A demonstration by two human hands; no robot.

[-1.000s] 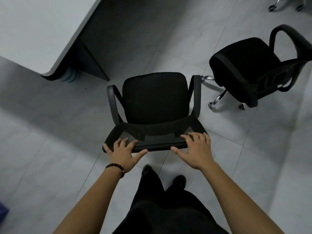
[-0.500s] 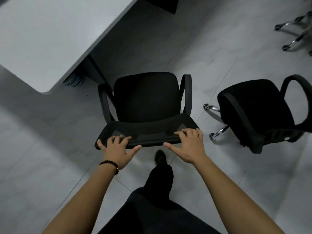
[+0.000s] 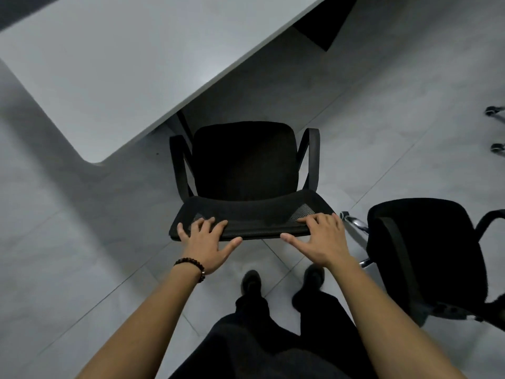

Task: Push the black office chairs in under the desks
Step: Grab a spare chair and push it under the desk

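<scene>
A black office chair (image 3: 244, 162) with a mesh back and two armrests stands in front of me, its seat facing a white desk (image 3: 114, 67). The seat's front edge sits just short of the desk's near edge. My left hand (image 3: 206, 242) grips the left end of the backrest's top rail, fingers over it and thumb under. My right hand (image 3: 318, 237) holds the right end the same way. A second black office chair (image 3: 426, 250) stands at my right, close beside the first, turned away.
The floor is grey tile. A dark desk leg (image 3: 183, 124) stands under the desk by the chair's left armrest, and a dark panel (image 3: 325, 26) further back. Chrome castors of another chair (image 3: 496, 113) show at the right edge. My legs and shoes (image 3: 252, 280) are behind the chair.
I have walked forward with the chair, which has rolled toward the desk. The desk edge now reaches the seat's front. The second chair has slid back to my right side.
</scene>
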